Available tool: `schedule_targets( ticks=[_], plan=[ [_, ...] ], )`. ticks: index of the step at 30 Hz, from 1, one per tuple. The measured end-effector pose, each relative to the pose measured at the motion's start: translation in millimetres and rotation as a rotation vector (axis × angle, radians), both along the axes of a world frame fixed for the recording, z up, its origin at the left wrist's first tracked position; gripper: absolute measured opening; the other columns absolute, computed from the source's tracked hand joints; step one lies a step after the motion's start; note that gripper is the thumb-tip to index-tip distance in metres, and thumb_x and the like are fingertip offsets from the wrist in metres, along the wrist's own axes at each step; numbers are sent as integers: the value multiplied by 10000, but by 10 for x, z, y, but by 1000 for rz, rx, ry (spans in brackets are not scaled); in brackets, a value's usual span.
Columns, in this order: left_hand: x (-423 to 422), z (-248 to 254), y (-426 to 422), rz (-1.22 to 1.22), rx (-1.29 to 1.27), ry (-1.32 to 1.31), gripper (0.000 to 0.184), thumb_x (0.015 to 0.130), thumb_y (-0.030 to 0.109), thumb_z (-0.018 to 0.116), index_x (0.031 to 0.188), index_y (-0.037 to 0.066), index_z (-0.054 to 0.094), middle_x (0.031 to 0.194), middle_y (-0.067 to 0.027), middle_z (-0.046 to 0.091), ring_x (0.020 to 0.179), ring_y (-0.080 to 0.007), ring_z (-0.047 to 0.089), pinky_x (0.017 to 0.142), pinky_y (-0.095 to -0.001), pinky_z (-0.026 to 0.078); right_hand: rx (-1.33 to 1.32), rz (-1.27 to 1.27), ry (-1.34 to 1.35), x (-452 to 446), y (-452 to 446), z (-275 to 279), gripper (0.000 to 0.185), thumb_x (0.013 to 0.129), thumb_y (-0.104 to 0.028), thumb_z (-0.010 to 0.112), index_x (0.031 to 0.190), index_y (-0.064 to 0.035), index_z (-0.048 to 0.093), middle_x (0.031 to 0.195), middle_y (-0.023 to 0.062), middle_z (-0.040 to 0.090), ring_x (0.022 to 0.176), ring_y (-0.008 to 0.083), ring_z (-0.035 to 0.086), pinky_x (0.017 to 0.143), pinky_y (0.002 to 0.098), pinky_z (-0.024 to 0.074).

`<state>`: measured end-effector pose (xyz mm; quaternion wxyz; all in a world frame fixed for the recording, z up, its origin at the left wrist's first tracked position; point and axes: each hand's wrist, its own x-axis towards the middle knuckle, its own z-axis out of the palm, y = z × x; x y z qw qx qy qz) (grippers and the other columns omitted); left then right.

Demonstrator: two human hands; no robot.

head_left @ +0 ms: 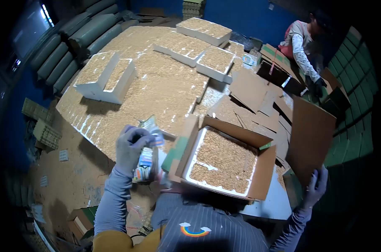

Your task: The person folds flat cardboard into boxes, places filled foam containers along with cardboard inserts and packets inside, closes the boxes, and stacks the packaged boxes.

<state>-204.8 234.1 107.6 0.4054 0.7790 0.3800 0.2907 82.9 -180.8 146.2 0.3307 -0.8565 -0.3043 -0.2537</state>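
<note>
My left hand (134, 147), in a pale glove, is closed in a pinch on a printed plastic packet (152, 130), blurred in part. Just below it, a stack of similar printed packets (145, 161) stands at the table edge. My right hand (315, 187), also gloved, grips the lower edge of a flat brown cardboard sheet (310, 140) held upright at the right. Between my hands an open cardboard box (264, 172) holds a white foam tray (191, 161) filled with tan, grain-like material (224, 157).
More filled foam trays (215, 63) rest on the wide, grain-covered surface (157, 92). Loose cardboard pieces (249, 90) lie beyond the box. A co-worker (302, 46) handles boxes at the back right. Green cartons (350, 67) are stacked at the right, and filled sacks (89, 31) at the back left.
</note>
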Motion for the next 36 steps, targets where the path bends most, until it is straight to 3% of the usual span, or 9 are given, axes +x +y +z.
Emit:
schedule_targets(
  ticks=[4, 9, 14, 22, 26, 27, 29, 32, 36],
  plan=[
    [667, 232, -703, -631, 482, 161, 211, 792, 231, 735, 946, 99, 680, 856, -93, 598, 830, -256, 605, 767, -353, 496, -327, 401, -422, -334, 788, 166, 434, 724, 3, 595, 1149, -82, 624, 879, 73, 564, 775, 248, 545, 682, 378, 444],
    [554, 566, -559, -188, 377, -6, 182, 843, 145, 686, 1006, 70, 659, 922, -98, 627, 808, -238, 642, 696, -323, 526, -984, 964, -347, -577, 987, -47, 329, 774, -150, 550, 1099, -104, 569, 839, 12, 510, 727, 139, 555, 613, 305, 458],
    [1007, 223, -894, -838, 780, 701, 243, 770, 306, 714, 897, 102, 682, 916, -101, 632, 903, -279, 605, 771, -401, 487, -859, 1318, -53, -531, 1191, -531, 209, 845, -159, 532, 1045, -112, 567, 842, 81, 572, 819, 234, 617, 716, 376, 510],
    [1377, -365, -634, -1074, 632, 1069, 246, 771, 265, 702, 946, 93, 693, 951, -124, 659, 935, -303, 625, 845, -398, 507, -843, 1043, 177, -429, 1137, -362, 248, 899, -259, 548, 1099, -123, 602, 982, 90, 638, 928, 271, 629, 790, 394, 499],
    [887, 301, -384, -679, 284, 96, 175, 832, 138, 668, 995, 85, 640, 898, -92, 635, 841, -237, 636, 794, -317, 519, 41, 300, 659, -53, 612, -310, 335, 847, -222, 649, 1161, -115, 606, 856, 14, 598, 725, 143, 583, 692, 285, 495],
    [779, 234, -237, -395, -313, -50, 318, 871, 148, 661, 1165, 45, 595, 1033, -149, 632, 972, -228, 619, 881, -272, 495, 240, 218, 947, 70, 512, -518, 337, 845, -221, 656, 1158, -107, 605, 823, -20, 572, 707, 95, 549, 697, 262, 481],
    [656, -347, 87, -505, -493, 39, 550, 969, 385, 516, 1357, 3, 445, 1235, -231, 563, 1161, -297, 544, 1010, -322, 427, 479, 517, 1773, 195, 317, -1136, 340, 873, -277, 658, 1174, -128, 598, 818, -53, 526, 744, 49, 500, 746, 251, 455],
    [645, -1035, 52, -867, -292, 588, 942, 893, 735, 92, 1454, 3, 281, 1357, -257, 475, 1298, -372, 421, 1119, -369, 275, 93, 617, 1379, -168, 743, -1175, 516, 903, -414, 627, 1209, -8, 542, 1005, 60, 589, 965, 138, 547, 883, 250, 433],
    [875, -817, -563, -568, -347, 515, 680, 840, 500, 645, 1251, -24, 508, 1123, -224, 634, 1090, -316, 588, 970, -402, 420, 122, 353, 1841, -345, 1130, -762, 645, 908, -397, 615, 1319, 63, 423, 1335, 178, 499, 1211, 221, 493, 1019, 322, 392]
  ],
)
